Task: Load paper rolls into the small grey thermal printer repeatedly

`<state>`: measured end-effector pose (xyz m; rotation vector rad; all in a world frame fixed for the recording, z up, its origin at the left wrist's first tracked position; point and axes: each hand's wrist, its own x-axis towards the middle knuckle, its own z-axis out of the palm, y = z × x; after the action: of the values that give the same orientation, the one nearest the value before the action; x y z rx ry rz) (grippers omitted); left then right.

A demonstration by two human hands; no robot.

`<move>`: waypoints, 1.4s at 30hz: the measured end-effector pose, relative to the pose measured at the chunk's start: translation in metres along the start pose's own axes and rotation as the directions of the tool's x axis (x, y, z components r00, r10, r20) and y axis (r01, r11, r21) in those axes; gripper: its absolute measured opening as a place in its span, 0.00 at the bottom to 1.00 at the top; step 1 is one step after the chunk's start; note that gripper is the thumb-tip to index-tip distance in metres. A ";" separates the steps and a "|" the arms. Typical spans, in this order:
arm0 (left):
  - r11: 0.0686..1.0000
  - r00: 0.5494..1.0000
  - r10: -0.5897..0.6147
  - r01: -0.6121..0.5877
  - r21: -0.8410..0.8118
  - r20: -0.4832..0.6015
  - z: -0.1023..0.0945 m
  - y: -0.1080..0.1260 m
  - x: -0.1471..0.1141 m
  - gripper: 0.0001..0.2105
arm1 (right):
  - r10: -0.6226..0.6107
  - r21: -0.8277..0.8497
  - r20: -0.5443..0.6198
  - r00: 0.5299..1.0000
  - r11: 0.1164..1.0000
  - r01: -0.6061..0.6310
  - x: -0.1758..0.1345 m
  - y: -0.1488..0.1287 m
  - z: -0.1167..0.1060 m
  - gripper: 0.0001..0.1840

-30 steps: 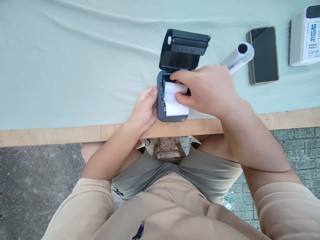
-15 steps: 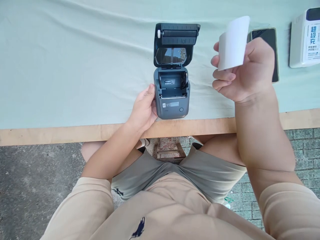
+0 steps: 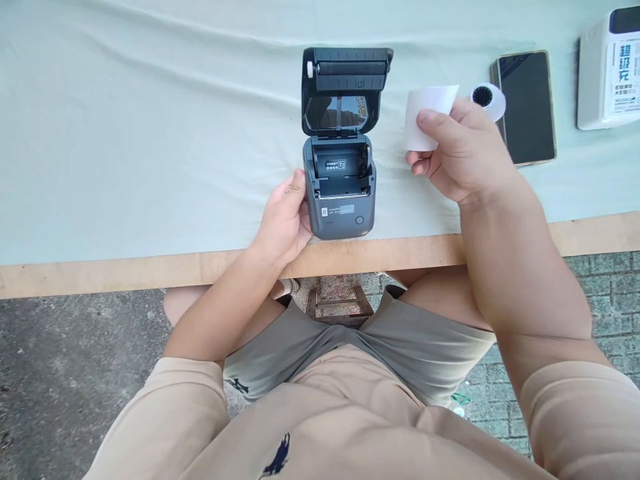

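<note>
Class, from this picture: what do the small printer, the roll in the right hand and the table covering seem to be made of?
Printer: probably moulded plastic, matt dark grey, with a glossy lid window.
Roll in the right hand: white paper, thin and curling, matt.
Table covering: looks like pale green cloth, with soft creases.
</note>
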<state>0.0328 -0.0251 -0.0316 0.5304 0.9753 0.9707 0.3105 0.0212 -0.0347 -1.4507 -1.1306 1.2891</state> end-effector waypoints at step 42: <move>1.000 0.999 0.003 -0.003 -0.014 0.044 0.001 0.000 0.000 0.18 | -0.256 -0.589 -0.081 0.963 0.792 0.161 -0.024 -0.027 0.035 0.22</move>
<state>0.0333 -0.0248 -0.0312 0.5389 0.9282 0.9643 0.2727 0.0051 -0.0067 -1.7586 -1.6128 0.6740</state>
